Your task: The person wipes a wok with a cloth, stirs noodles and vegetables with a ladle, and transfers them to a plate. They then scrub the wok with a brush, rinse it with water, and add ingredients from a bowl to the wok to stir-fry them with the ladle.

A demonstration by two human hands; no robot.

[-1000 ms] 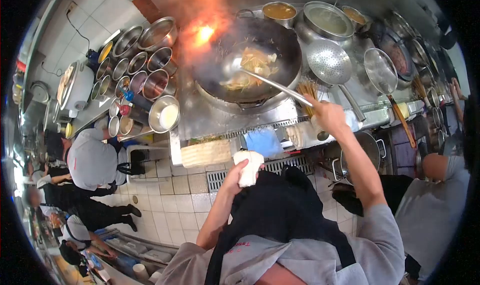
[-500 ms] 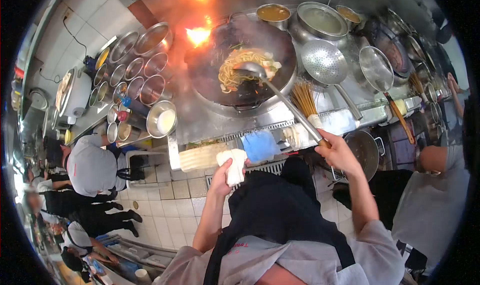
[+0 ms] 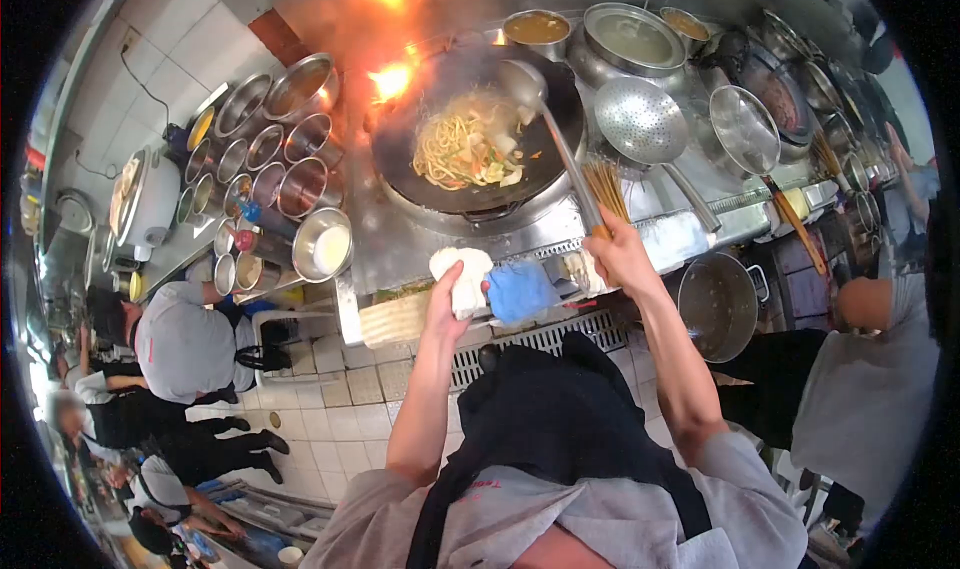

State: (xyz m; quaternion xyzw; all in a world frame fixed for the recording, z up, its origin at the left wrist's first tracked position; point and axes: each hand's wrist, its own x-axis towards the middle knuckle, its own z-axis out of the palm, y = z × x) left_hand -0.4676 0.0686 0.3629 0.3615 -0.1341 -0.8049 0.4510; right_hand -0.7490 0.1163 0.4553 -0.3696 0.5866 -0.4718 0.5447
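Note:
My right hand [image 3: 622, 254] is closed around the wooden handle of a long steel wok ladle [image 3: 568, 154]. The ladle's bowl is over the far right part of a dark wok [image 3: 545, 174]. Thick noodles [image 3: 460, 149] with pieces of vegetable lie in the wok, and steam rises from them. My left hand [image 3: 448, 299] grips a folded white cloth [image 3: 468, 279] at the counter's front edge, near a blue cloth [image 3: 520, 291]. The cloth and the wok do not touch.
Orange flames [image 3: 390, 81] burn left of the wok. Several steel bowls [image 3: 303, 187] stand at the left. A perforated strainer [image 3: 640, 119], a bamboo brush [image 3: 606, 189] and a mesh skimmer [image 3: 745, 129] lie at the right. A large pot [image 3: 718, 309] sits below. Co-workers [image 3: 185, 339] stand on both sides.
The ladle's bowl has moved from the noodles to the wok's far right side, and my right hand has shifted up and left. My left hand with the cloth is higher, nearer the counter.

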